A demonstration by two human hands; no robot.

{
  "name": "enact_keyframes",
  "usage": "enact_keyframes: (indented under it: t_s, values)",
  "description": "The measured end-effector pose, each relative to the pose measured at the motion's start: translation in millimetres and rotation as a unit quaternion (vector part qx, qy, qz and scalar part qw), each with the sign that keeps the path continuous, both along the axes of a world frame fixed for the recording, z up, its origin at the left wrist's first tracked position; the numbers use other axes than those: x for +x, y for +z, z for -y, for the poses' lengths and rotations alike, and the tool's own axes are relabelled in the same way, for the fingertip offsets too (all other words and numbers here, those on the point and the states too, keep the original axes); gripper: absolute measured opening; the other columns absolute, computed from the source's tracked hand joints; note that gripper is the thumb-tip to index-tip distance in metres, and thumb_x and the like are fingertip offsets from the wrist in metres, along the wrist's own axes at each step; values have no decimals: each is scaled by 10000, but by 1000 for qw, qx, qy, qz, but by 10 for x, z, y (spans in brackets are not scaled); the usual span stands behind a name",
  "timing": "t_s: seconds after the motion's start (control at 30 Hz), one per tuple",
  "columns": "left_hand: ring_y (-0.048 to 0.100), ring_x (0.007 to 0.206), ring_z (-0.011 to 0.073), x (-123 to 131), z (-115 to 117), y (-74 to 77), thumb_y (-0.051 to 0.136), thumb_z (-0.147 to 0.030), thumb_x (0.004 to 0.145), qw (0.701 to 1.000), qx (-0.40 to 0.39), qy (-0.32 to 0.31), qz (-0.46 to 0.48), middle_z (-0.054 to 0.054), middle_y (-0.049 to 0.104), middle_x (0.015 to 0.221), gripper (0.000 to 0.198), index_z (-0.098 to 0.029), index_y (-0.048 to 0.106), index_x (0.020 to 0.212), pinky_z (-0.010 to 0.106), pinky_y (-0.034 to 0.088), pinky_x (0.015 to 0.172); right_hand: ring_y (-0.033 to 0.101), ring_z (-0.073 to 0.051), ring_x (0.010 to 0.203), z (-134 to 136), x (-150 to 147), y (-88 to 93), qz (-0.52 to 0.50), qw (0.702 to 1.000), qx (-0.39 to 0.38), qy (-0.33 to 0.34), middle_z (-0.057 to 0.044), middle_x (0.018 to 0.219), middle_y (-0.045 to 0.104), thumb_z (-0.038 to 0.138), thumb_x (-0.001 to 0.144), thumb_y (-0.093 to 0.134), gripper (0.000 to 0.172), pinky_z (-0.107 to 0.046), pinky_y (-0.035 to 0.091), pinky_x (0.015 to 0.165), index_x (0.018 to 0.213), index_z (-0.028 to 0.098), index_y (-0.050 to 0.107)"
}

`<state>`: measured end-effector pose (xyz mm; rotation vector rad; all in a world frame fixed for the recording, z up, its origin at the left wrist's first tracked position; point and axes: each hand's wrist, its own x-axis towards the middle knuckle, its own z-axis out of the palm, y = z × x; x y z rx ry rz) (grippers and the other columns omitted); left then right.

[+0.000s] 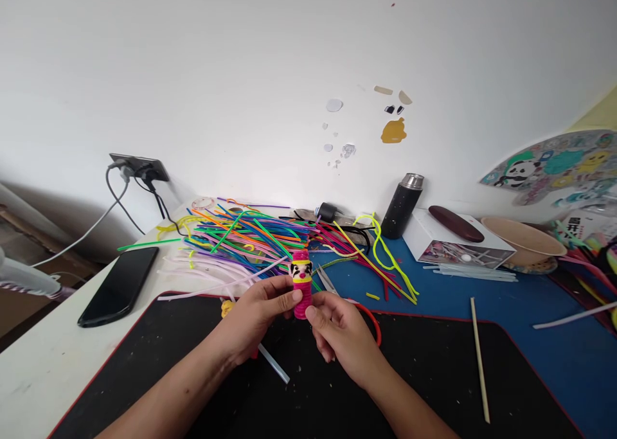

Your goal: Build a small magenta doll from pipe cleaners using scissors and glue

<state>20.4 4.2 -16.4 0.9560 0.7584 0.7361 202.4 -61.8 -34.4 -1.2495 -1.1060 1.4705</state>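
Upright above the black mat stands a small pink pipe-cleaner figure [302, 291], with yellow bands and a white face with black and pink marks. My left hand [270, 304] is closed on its left side, the thumb across the front. My right hand [340, 326] pinches the lower right edge of the figure, its other fingers curled. Behind the right hand, scissors [328, 281] with red handles are partly hidden. A translucent glue stick [274, 364] lies on the mat below the left hand, its upper end covered. Something yellow [226, 308] shows beside the left wrist.
Many coloured pipe cleaners [241, 233] are heaped behind the hands. A phone [118, 288] lies at left, a wooden stick [479, 358] on the black mat [409, 375] at right. Farther back are a black flask [403, 207], a white box [429, 233] and a beige bowl [523, 236].
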Motion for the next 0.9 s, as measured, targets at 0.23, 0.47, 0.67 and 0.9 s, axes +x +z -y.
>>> enact_keyframes:
  t_s: [0.23, 0.47, 0.67, 0.9]
  values:
    - [502, 763, 157, 12, 7, 27, 1030, -517, 665, 1000, -10, 11, -9, 51, 699, 868, 509, -151, 857, 974, 285, 392, 694, 417, -58, 385, -19, -18, -49, -4, 1000, 0, -21, 106, 608, 508, 832, 785, 809, 678, -219, 294, 405, 971, 195, 670]
    - [560, 774, 192, 32, 13, 41, 903, -651, 781, 999, -35, 6, 36, 88, 715, 836, 530, -137, 840, 895, 293, 419, 678, 391, -61, 365, -21, -9, -21, -13, 1000, 5, -14, 119, 543, 465, 826, 803, 801, 659, -216, 249, 390, 942, 197, 663]
    - [559, 786, 195, 32, 14, 19, 909, -639, 785, 998, -42, 7, 37, 111, 749, 869, 520, -137, 861, 912, 283, 418, 674, 403, -51, 366, -23, -16, -38, -12, 1000, 1, -11, 96, 603, 529, 823, 805, 802, 664, -212, 247, 385, 955, 191, 665]
    - [549, 771, 193, 25, 15, -1, 917, -625, 783, 998, -46, 11, 33, 100, 733, 852, 505, -139, 863, 912, 288, 415, 676, 435, -46, 383, -17, -16, -43, -1, 1000, -3, -13, 56, 710, 609, 828, 804, 792, 672, -219, 260, 399, 963, 188, 660]
